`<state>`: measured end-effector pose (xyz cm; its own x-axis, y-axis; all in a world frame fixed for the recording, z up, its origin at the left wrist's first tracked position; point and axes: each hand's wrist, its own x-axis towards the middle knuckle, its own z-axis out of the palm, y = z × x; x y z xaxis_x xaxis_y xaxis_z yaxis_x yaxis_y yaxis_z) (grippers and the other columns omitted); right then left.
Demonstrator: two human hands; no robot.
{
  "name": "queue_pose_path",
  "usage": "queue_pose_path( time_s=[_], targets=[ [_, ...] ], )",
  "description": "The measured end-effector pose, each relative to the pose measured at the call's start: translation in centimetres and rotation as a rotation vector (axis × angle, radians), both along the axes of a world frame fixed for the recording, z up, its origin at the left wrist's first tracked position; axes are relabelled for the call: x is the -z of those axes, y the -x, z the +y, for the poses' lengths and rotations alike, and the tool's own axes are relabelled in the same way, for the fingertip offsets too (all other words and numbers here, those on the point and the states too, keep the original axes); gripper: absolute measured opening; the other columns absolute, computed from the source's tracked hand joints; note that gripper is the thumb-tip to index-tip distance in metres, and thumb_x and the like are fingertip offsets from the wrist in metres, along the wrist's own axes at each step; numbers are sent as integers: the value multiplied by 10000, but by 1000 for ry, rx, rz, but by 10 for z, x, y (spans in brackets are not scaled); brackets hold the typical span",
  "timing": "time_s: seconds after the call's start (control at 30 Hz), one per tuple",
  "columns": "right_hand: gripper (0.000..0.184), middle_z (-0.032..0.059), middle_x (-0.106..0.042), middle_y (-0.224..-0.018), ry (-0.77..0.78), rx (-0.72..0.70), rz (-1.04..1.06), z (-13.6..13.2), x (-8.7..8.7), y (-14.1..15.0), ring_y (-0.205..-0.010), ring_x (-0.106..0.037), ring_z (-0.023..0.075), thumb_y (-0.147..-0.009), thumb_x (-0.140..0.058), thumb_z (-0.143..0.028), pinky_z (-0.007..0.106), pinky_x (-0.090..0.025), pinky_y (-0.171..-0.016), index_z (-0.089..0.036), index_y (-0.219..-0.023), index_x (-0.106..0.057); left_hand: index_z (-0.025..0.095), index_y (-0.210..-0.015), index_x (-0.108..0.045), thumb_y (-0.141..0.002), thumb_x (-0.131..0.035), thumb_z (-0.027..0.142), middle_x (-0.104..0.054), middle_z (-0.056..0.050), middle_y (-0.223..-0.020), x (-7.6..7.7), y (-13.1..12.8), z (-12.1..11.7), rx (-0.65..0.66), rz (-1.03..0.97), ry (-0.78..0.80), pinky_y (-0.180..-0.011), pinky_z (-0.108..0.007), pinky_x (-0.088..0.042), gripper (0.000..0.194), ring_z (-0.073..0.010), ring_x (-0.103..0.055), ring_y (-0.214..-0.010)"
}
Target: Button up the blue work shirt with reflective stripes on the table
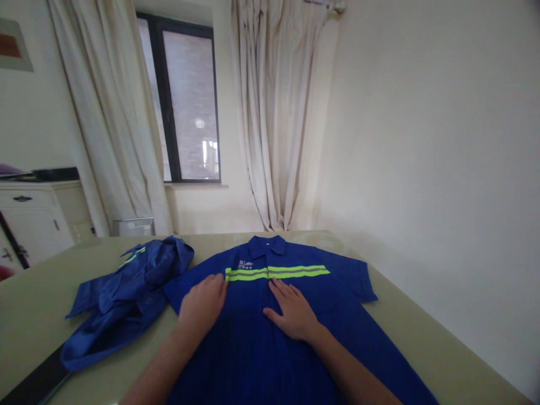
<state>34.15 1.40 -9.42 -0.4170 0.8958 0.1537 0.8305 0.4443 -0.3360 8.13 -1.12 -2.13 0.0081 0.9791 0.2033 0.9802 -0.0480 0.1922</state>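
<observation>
A blue short-sleeved work shirt [253,337] lies front up before me, its collar pointing away. Across its chest runs a yellow-green reflective band [299,271], with a pale printed logo above the band's left part. My left hand [205,301] is closed at the band's left end, fingers curled on the cloth there; the fingertips are partly hidden. Flat on the shirt's middle, just below the band, rests my right hand [293,309] with its fingers apart. The shirt's lower part runs out of view beneath my forearms.
Left of the shirt, a crumpled blue garment [135,281] with a reflective strip lies on the pale green table [422,332]. A dark strip-like object [37,374] is at the lower left. Beyond stand a white cabinet [37,211], curtains [274,112] and a window. A wall borders the table's right.
</observation>
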Motion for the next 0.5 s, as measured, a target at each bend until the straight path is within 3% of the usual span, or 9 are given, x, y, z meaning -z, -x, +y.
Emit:
queue_pose_path(
  time_s=[0.07, 0.17, 0.33, 0.5],
  targets=[
    [762, 65, -237, -1630, 15, -17, -4, -5, -3, -3, -1497, -238, 251, -941, -409, -665, 442, -137, -1222, -239, -1564, -299, 153, -1046, -636, -991, -326, 343, -702, -171, -1014, 9, 35, 17, -233, 134, 35, -739, -436, -518, 368, -350, -714, -886],
    [762, 50, -231, -1632, 30, -31, 2, -10, -5, -7, -1500, -231, 242, -937, -413, -672, 436, -135, -1225, -259, -1565, -292, 89, -1082, -626, -944, -425, 494, -682, -220, -981, 32, 74, 28, -366, 172, 140, -763, -464, -510, 473, -416, -699, -937],
    [743, 32, -239, -1629, 49, -25, 22, -10, -3, -10, -1496, -242, 251, -934, -432, -663, 444, -136, -1227, -287, -1561, -300, 77, -1306, -495, -875, -515, 397, -609, -232, -1155, 59, 90, 36, -271, 96, 111, -826, -423, -507, 537, -366, -687, -996],
    [730, 28, -253, -1626, 58, -12, 37, -9, -1, -10, -1492, -252, 257, -932, -442, -660, 448, -130, -1229, -296, -1553, -320, 109, -1394, -424, -802, -510, 192, -621, -138, -1109, 56, 103, 49, -140, -134, 7, -934, -360, -502, 604, -257, -670, -1007]
  ],
)
